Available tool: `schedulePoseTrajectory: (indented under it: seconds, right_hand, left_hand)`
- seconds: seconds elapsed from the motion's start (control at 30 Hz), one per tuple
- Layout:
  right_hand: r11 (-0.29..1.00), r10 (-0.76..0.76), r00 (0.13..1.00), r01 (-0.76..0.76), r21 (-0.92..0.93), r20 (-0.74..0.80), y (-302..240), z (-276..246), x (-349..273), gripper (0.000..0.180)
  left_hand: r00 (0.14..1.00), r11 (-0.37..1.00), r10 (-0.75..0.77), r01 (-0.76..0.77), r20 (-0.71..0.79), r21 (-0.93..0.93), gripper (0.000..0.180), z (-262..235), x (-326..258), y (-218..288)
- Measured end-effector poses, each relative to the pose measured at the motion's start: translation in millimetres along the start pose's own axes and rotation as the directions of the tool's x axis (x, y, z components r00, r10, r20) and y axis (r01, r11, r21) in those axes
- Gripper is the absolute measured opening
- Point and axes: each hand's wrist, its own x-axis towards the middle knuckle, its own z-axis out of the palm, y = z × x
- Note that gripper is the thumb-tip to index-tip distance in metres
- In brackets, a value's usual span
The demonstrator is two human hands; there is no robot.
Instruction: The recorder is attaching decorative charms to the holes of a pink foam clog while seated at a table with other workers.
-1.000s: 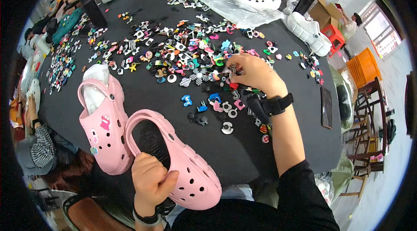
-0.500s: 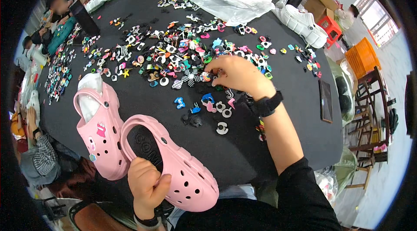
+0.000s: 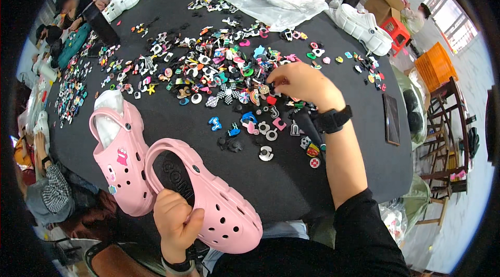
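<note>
My left hand [image 3: 177, 221] grips a pink clog [image 3: 229, 219] by the side of its opening, fingers wrapped over the rim. This clog has bare holes on its toe. Beside it on the left stands a second pink clog [image 3: 133, 183], with white stuffing [image 3: 109, 115] inside and a few charms [image 3: 121, 156] on its upper. My right hand [image 3: 307, 85] reaches over the near right part of a large pile of colourful shoe charms [image 3: 208, 66]. Its fingers are curled and pinched down among the charms; what lies between the fingertips is hidden.
Loose charms [image 3: 265, 153] lie in front of the pile. White clogs [image 3: 362, 29] and a clear plastic bag [image 3: 276, 11] are at the back. A phone [image 3: 391, 119] rests at the right edge, a black box [image 3: 100, 24] at the far left. Other people work around the black-covered table [image 3: 359, 167].
My right hand has shifted right within the pile, uncovering charms near its former place. My left hand and both pink clogs stay put.
</note>
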Motion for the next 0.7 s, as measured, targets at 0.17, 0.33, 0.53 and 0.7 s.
schedulePoseTrajectory:
  seconds: [0.17, 0.33, 0.53, 0.7]
  right_hand:
    - [0.99, -0.137, 0.99, 0.137, -0.027, 0.017, -8, 19, 4, 0.039]
    - [0.981, -0.191, 0.965, 0.179, 0.079, 0.18, -1, 8, 4, 0.033]
    - [0.995, 0.057, 0.97, -0.038, -0.088, 0.236, 20, -16, -11, 0.025]
    - [0.995, 0.07, 0.993, -0.062, -0.081, 0.094, 19, -26, -17, 0.02]
  left_hand:
    - [1.0, 1.0, -0.005, 0.005, 0.009, 0.013, 0.033, 0, -2, 0]
    - [1.0, 1.0, -0.011, 0.011, 0.003, 0.005, 0.032, -1, -3, -1]
    - [1.0, 1.0, -0.002, 0.002, -0.008, -0.007, 0.031, 0, -4, -2]
    - [1.0, 1.0, 0.0, 0.0, -0.011, -0.008, 0.03, 1, -4, -1]
